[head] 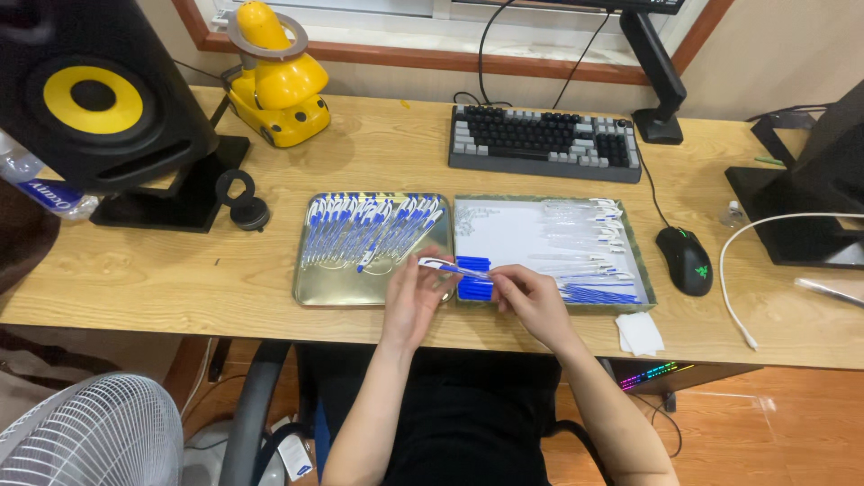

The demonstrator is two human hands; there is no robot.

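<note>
Low center of frame, a blue-and-white pen (453, 267) is pinched between the left hand (411, 301) and right hand (531, 301); assembly's seemingly underway, so next it'd probably be laid in the gold tray (333, 286).

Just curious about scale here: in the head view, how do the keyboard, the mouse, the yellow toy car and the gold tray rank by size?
Largest to smallest:
1. keyboard and gold tray, too alike to rank
2. yellow toy car
3. mouse

Glossy gold metal tray (317, 292) — smooth plastic pens (369, 229) — matt grained wooden desk (378, 148).
</note>
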